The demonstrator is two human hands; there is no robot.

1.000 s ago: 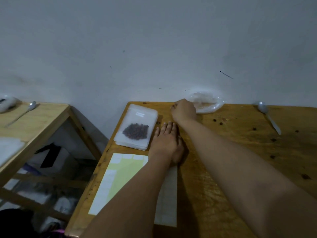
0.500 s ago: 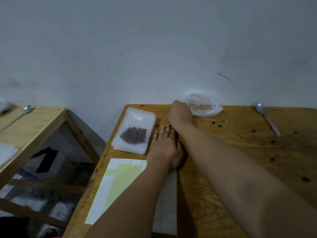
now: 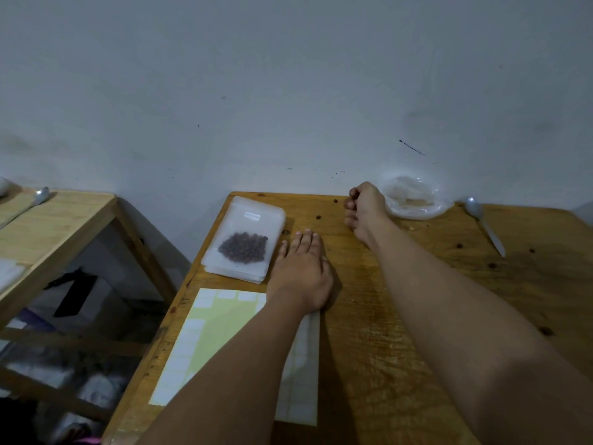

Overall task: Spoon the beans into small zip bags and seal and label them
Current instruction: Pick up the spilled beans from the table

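While the right hand [image 3: 367, 205] sits curled by the clear dish [image 3: 414, 200] (can't tell if it holds a bean) and the left hand [image 3: 301, 271] lies flat, fingers straight, beside the filled, labelled zip bag [image 3: 245, 239], stray beans [image 3: 318, 217] could get swept off the table [image 3: 417, 316].

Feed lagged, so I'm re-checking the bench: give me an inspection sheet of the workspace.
Surface: wooden table, knotty.
Job's things: labelled bean bag on a bag stack; label sheet under left forearm; spoon far right; clear dish by wall.
Clutter: loose beans scattered on top.
Hands: left hand flat on table; right hand curled beside dish, grasp hidden.
Cables: nothing seen.
Surroundings: white wall; second table at left.
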